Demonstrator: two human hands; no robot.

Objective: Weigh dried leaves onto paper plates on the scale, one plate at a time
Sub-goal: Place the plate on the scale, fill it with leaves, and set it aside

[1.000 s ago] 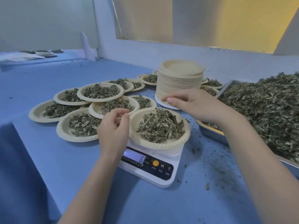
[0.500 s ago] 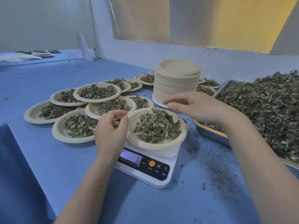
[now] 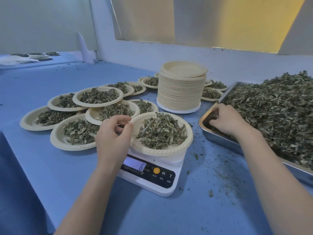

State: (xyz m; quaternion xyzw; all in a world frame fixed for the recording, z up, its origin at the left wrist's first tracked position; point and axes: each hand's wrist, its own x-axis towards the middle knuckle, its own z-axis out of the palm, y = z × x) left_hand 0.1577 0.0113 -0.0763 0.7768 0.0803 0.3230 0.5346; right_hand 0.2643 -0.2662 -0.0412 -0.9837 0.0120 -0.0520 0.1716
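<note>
1. The left hand (image 3: 112,136) reaches in from the lower left, its forearm rising across the blue worktop (image 3: 67,175) and its back facing the camera.
2. Its fingers (image 3: 122,118) curl over towards the thumb and close on the left rim of the paper plate (image 3: 169,150) that sits on the scale; the index finger lies over the rim and the thumb meets it from below, pinching the edge.
3. That plate carries a mound of dried leaves (image 3: 160,131) and rests on the white scale (image 3: 162,187), whose lit display shows a 6.
4. The right hand (image 3: 227,119) stretches out to the right, palm down, with the wrist over the near wall of the metal tray (image 3: 218,139).
5. Its fingers are bent down and bunched together in the loose leaves at the tray's near left corner; whether they hold any leaf cannot be told, as the tips are blurred.
6. The tray is heaped with a large pile of leaves (image 3: 274,112) that fills its right side.
7. Filled plates (image 3: 98,97) overlap each other to the left of the scale and behind it.
8. A tall stack of empty plates (image 3: 181,87) stands behind the scale, between the filled plates and the tray.
9. Leaf crumbs are scattered over the worktop between the scale and the tray.
</note>
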